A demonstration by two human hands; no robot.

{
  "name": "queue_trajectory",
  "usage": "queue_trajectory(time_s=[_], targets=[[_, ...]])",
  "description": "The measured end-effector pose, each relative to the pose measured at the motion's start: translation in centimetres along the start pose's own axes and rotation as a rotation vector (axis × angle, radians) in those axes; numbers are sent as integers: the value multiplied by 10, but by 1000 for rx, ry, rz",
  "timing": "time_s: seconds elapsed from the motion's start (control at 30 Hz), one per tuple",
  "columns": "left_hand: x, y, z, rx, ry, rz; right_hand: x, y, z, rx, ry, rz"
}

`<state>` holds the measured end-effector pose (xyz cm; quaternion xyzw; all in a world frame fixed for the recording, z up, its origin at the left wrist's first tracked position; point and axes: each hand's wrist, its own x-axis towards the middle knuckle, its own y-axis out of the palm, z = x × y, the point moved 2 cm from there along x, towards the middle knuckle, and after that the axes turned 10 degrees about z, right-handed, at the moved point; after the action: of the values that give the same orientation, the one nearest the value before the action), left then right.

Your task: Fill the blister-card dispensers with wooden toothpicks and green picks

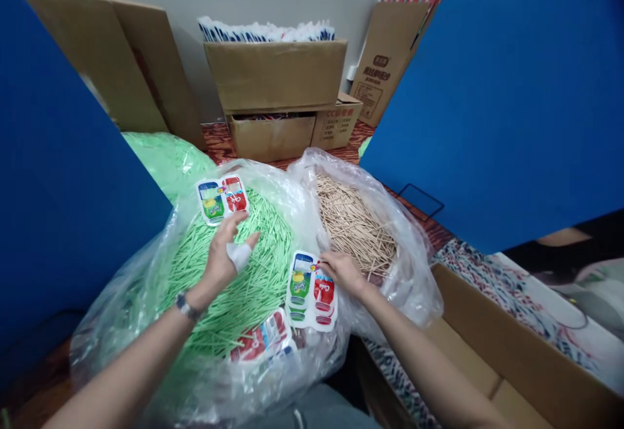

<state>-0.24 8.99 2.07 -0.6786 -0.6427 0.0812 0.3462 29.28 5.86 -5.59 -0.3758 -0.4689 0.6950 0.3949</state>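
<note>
My left hand (225, 253) is over a heap of thin green sticks (263, 266) in a clear plastic bag, its thumb and fingers apart. A white patch covers the base of its thumb. Just beyond its fingertips lies a flat double pouch (223, 199) printed with a green and a red drink; whether they touch is unclear. My right hand (345, 273) pinches the upper right edge of a similar pouch (311, 291), face up. Another pouch (263, 338), mostly red, rests lower down at the green heap's near edge.
A second clear bag of thin tan sticks (353, 221) stands to the right. An open cardboard box (526, 338) sits at lower right. Blue panels (502, 104) flank both sides. Behind are stacked cartons (275, 75), the upper one filled with white-and-blue packets.
</note>
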Motion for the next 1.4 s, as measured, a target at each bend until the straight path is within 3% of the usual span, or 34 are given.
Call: queue_trajectory(time_s=[0.13,0.23,0.4,0.5,0.57,0.67,0.73,0.93,1.03,1.13,1.2,1.3,1.4], targets=[[-59,46,-20,-135,-92,247,-7,-19,12,-79,99,-38],[-85,71,-27,-190,-131,323,-23,-43,41,78,9,-137],[-96,87,-31,-540,-214,452,-44,-60,94,720,-252,36],[-95,88,-34,-779,-320,513,-44,-54,102,1020,-339,58],[-95,87,-36,-883,-426,517,-42,-50,98,1124,-306,6],[-97,89,-42,-981,-598,576,-41,-51,93,1058,-243,-91],[-98,91,-44,-998,-641,625,-42,-53,91,947,-239,-136],[-95,92,-44,-796,-521,627,-44,-52,88,610,-218,-313],[-94,91,-42,-694,-485,559,-47,-50,89,544,-300,-275],[-98,93,-36,-703,-521,504,-46,-54,75,600,-410,-97],[-103,93,-31,-714,-567,482,-40,-59,46,612,-348,-48],[-109,94,-27,-715,-596,470,-22,-67,-19,287,72,-217],[-111,94,-28,-700,-576,486,2,-63,-70,-54,271,-21]])
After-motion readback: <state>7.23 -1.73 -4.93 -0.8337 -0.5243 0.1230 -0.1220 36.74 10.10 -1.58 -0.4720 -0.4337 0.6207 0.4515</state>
